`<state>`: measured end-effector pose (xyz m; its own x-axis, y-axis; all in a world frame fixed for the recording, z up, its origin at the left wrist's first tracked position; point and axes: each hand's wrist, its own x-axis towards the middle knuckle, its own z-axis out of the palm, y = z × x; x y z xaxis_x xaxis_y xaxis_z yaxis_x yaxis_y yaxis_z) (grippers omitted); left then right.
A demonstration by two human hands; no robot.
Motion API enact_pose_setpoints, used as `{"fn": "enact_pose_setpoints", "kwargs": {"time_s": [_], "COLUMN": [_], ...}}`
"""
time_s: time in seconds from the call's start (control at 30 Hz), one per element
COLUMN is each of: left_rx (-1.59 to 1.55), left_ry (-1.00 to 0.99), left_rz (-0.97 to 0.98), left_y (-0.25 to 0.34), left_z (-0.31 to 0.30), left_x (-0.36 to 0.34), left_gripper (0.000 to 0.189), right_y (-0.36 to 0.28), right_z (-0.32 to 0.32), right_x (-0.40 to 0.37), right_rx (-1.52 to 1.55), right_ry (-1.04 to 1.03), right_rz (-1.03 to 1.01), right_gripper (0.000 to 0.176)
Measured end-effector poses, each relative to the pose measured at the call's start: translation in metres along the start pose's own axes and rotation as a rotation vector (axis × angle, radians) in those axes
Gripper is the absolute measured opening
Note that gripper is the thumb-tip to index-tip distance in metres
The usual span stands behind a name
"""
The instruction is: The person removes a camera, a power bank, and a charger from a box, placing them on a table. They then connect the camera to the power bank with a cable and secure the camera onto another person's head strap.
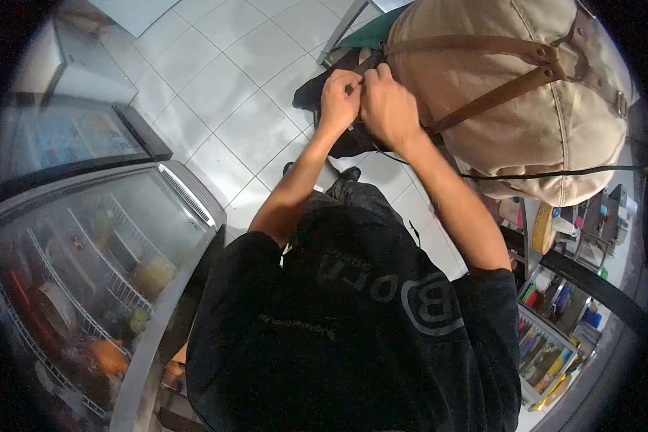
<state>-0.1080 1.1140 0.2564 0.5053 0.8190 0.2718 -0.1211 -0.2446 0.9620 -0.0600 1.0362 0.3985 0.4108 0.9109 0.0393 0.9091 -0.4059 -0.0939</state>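
Observation:
My left hand (340,103) is closed in a pinch beside a large beige canvas bag (497,93) with brown straps (482,47). Close against it, my right hand (391,105) is also closed, fingertips together. Whatever they pinch is too small or hidden to make out. Dark cloth (309,95) shows behind and below both hands, at the left side of the bag. A thin black cord (547,175) runs across the bag's lower part and over toward my right wrist.
At left stands a glass-doored refrigerator (212,219) with wire racks of food inside. Another dark-framed glass door (140,129) is beyond it. Shelves (547,345) crowded with small goods line the right. White floor tiles (227,108) lie ahead.

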Motion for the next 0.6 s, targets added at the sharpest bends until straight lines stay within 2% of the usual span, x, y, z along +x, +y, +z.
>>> {"fn": "enact_pose_setpoints", "kwargs": {"time_s": [0.03,0.1,0.17,0.23,0.27,0.3,0.37,0.4,0.43,0.5,0.53,0.57,0.6], "left_rx": [0.0,-0.065,-0.111,-0.072,-0.073,-0.067,-0.042,-0.05,-0.045,-0.134,-0.151,-0.144,-0.212], "left_ry": [-0.003,-0.038,-0.052,-0.08,-0.12,-0.125,-0.154,-0.154,-0.158,-0.238,-0.249,-0.244,-0.248], "left_rz": [0.001,-0.043,-0.083,-0.073,-0.132,-0.127,-0.123,-0.132,-0.124,-0.229,-0.219,-0.212,-0.313], "left_y": [0.0,0.001,0.005,0.004,0.0,0.001,0.008,0.013,0.012,0.01,0.01,0.009,0.017], "left_z": [-0.002,-0.005,-0.007,-0.011,-0.012,-0.012,-0.012,-0.012,-0.012,-0.013,-0.014,-0.014,-0.014], "left_x": [-0.001,-0.004,-0.004,0.001,0.0,0.001,0.002,0.003,0.003,0.002,0.003,0.003,0.002], "left_gripper": [0.01,0.01,0.012,0.012,0.015,0.015,0.013,0.015,0.015,0.015,0.013,0.013,0.012], "right_y": [-0.011,-0.015,0.006,0.019,0.027,0.029,0.034,0.042,0.04,0.035,0.036,0.038,0.048], "right_z": [-0.004,0.015,0.069,0.106,0.132,0.147,0.174,0.199,0.204,0.216,0.218,0.222,0.245], "right_x": [-0.017,-0.055,-0.092,-0.113,-0.121,-0.123,-0.122,-0.115,-0.111,-0.102,-0.096,-0.094,-0.1], "right_rx": [0.145,0.487,0.476,0.543,0.498,0.505,0.112,0.042,0.047,0.094,0.153,0.157,0.36], "right_ry": [0.182,0.049,-0.052,-0.21,-0.259,-0.252,-0.264,-0.408,-0.399,-0.511,-0.572,-0.566,-0.466], "right_rz": [-0.071,0.078,0.126,0.313,0.323,0.323,0.211,0.257,0.258,0.475,0.531,0.522,0.555], "right_gripper": [0.01,0.014,0.021,0.024,0.041,0.041,0.069,0.103,0.103,0.111,0.115,0.115,0.114]}}
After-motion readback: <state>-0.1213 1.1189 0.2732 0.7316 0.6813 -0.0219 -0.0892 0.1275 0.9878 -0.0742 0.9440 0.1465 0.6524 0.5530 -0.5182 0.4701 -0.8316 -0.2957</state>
